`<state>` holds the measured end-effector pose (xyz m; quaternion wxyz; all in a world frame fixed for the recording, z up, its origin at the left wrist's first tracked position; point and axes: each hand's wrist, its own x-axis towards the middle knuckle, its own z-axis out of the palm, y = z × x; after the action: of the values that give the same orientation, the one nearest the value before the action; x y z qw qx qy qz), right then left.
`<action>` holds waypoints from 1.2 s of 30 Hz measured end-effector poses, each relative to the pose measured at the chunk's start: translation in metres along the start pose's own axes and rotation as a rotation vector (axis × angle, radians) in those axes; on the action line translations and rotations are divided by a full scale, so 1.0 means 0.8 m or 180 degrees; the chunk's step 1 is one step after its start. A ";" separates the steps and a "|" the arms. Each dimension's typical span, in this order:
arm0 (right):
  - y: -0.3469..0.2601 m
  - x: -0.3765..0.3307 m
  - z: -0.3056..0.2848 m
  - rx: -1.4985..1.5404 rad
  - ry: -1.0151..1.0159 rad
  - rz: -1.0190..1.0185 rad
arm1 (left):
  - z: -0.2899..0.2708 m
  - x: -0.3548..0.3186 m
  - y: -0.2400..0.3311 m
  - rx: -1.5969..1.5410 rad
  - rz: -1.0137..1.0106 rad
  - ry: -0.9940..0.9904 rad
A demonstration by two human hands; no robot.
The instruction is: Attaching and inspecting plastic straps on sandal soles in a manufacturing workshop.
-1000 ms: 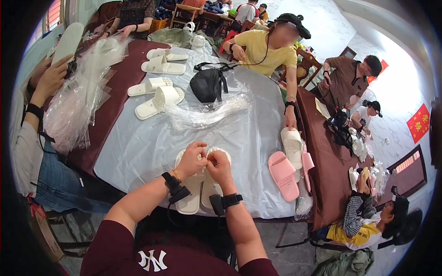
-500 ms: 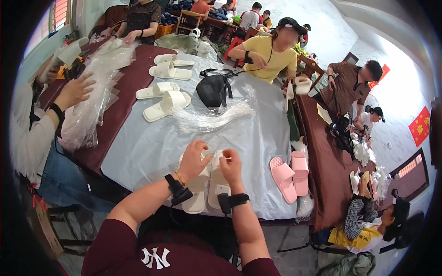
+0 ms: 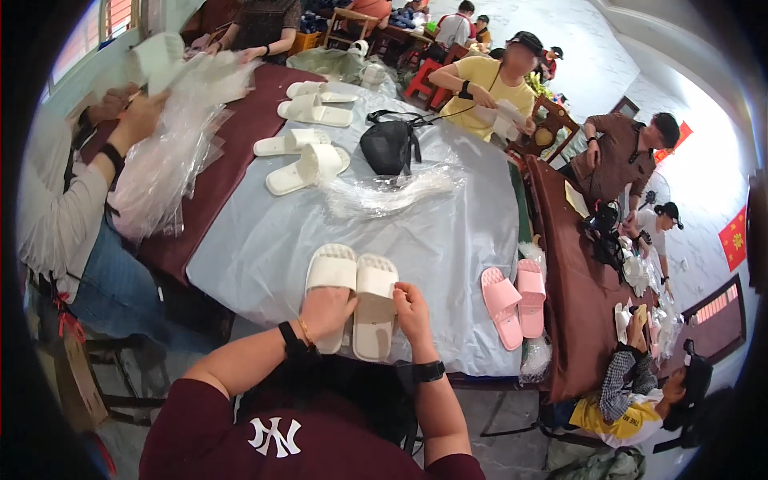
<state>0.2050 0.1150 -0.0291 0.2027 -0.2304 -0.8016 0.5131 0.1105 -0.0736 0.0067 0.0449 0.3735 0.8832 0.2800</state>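
A pair of white slide slippers lies side by side at the near edge of the covered table, toes pointing away from me. My left hand [image 3: 326, 314] is closed at the left slipper [image 3: 332, 268], just below its strap, its fingers bent and partly hidden. Along the outer edge of the right slipper [image 3: 374, 300], my right hand [image 3: 412, 314] grips beside the strap with thumb and fingers. Beyond them lies a pile of clear plastic bags [image 3: 392, 194]. To the right rests a pair of pink slippers, one of them the outer pink slipper [image 3: 531, 298].
Several white slippers [image 3: 308, 168] stand at the table's far left, near a black bag [image 3: 387, 150] with straps. At left a co-worker's hands [image 3: 136, 116] handle a white slipper over plastic bags [image 3: 172, 176]. Across the table a person in yellow [image 3: 500, 84] holds something white.
Both my hands have drawn back toward me from the slippers' toe ends to their straps. The person in yellow has brought the white item closer to their body.
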 end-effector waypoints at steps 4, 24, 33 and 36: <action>-0.002 -0.007 -0.017 0.0545 -0.0326 0.0387 | -0.001 0.001 -0.020 -0.0081 -0.0020 0.0370; 0.002 -0.045 -0.085 0.0640 -0.0234 0.0526 | -0.192 0.072 -0.132 0.0400 -0.0427 0.1361; 0.002 -0.022 -0.216 -0.1265 0.1436 -0.0580 | -0.204 0.076 -0.212 0.0282 -0.0315 0.1120; 0.030 -0.013 -0.269 -0.1873 0.1964 -0.0469 | -0.165 0.033 -0.199 -0.0030 -0.0237 0.0872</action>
<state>0.3379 0.2751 0.0324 0.3947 -0.3631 -0.8299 0.1540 -0.0473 -0.2061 0.0370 -0.0641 0.2986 0.8930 0.3307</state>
